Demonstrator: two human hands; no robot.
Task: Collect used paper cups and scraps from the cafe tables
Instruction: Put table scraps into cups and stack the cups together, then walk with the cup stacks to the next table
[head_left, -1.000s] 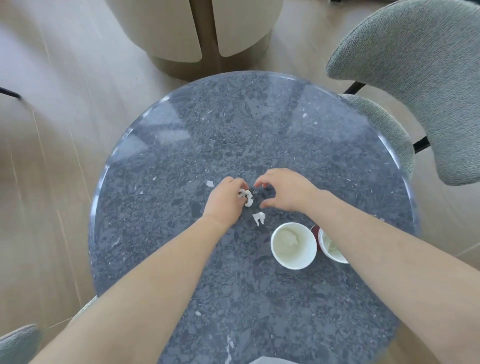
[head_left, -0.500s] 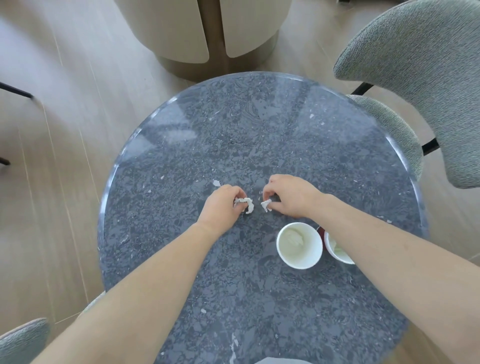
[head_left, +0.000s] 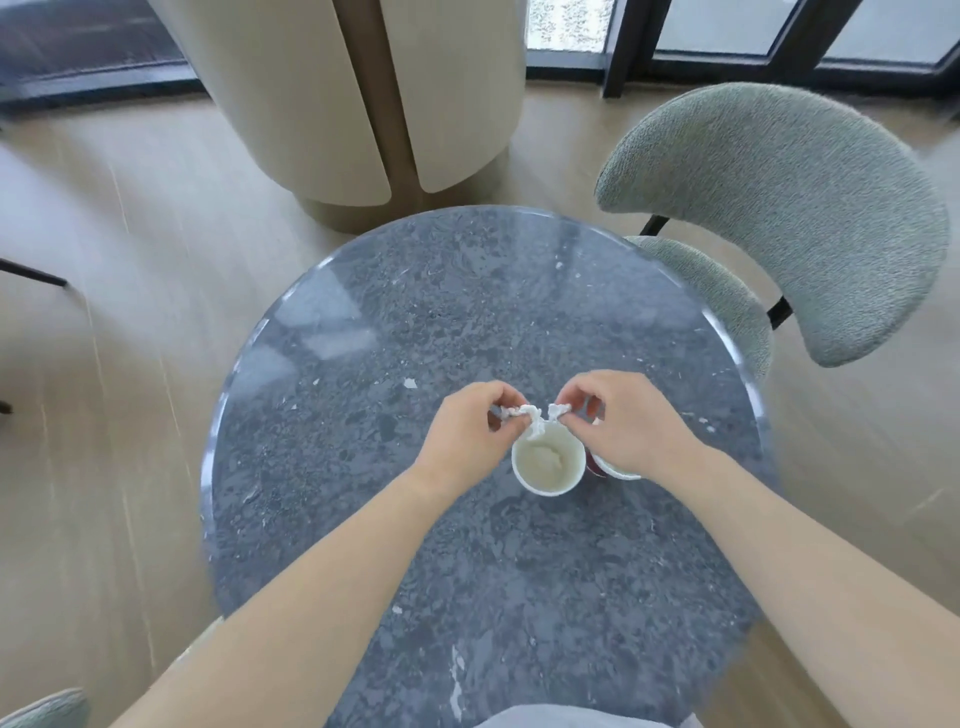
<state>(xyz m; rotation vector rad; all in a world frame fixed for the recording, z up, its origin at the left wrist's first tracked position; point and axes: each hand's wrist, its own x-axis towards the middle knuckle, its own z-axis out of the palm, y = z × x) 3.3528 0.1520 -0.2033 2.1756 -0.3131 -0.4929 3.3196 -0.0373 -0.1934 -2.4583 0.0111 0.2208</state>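
Two white paper cups stand side by side on the round dark stone table (head_left: 395, 322). The left cup (head_left: 546, 463) has crumpled paper in its bottom. The right cup (head_left: 613, 467) is mostly hidden under my right wrist. My left hand (head_left: 467, 436) pinches a white paper scrap (head_left: 524, 415) that hangs over the left cup's far rim. My right hand (head_left: 623, 421) pinches a second, smaller white scrap (head_left: 558, 411) just above the same rim. A small white scrap (head_left: 410, 383) lies on the table left of my hands.
A grey-green upholstered chair (head_left: 789, 208) stands at the table's right. A beige rounded cabinet base (head_left: 363, 104) stands beyond the table on the wooden floor. Another chair's corner (head_left: 47, 709) shows at bottom left. Tiny white bits (head_left: 397, 609) lie near the table's front.
Both hands lifted their scraps off the table and brought them back over the left cup's rim. The view tilted up, showing more of the floor and windows.
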